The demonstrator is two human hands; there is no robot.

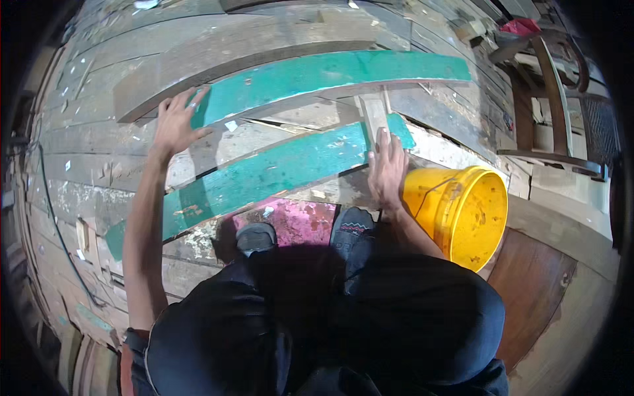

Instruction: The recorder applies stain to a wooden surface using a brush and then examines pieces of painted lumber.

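Two long green-painted wooden boards lie before me: a far board [310,72] and a near board [277,158]. Around the left end of the far board is my left hand [177,125], fingers over it and thumb at its near edge. A short bare wood strip [374,115] extends from near the far board to the right part of the near board. On its near end my right hand [389,165] is closed, fingers along the strip and thumb beside it. The undersides of both hands are hidden.
A dirty yellow bucket [479,218] lies tipped beside my right forearm. An unpainted plank [218,69] lies behind the far board. Wooden frame pieces [551,99] stand at right. A dark cable [56,224] runs along the left floor. My shoes [353,228] are by a pink panel [297,221].
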